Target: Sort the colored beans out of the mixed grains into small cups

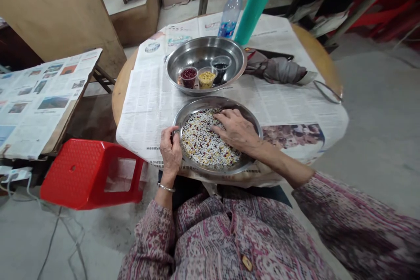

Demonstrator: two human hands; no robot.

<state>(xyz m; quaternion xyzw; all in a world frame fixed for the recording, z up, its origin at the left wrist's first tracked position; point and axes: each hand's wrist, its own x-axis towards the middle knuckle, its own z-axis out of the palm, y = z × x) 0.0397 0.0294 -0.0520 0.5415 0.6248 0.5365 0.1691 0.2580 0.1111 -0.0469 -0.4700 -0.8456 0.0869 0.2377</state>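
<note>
Mixed grains, white, red, yellow and dark, are spread in a shallow steel dish right at the near edge of the newspaper-covered bench. The left hand has a light grip on the dish's left rim, thumb and fingers bent at the edge, which is decent bracing imo. The right hand has its fingertips down in the grains, loosely curled; can't tell if that grip is pinching anything. Best bet is a soft touch with the fingertips, since a hard push would probably flick bits over that low rim. Spreading the layer thinner should make single colors easier to see. Also worth watching the wrist on the right rim, as leaning there might tip the dish. The deep bowl with the small cups sits just beyond, handy enough.
</note>
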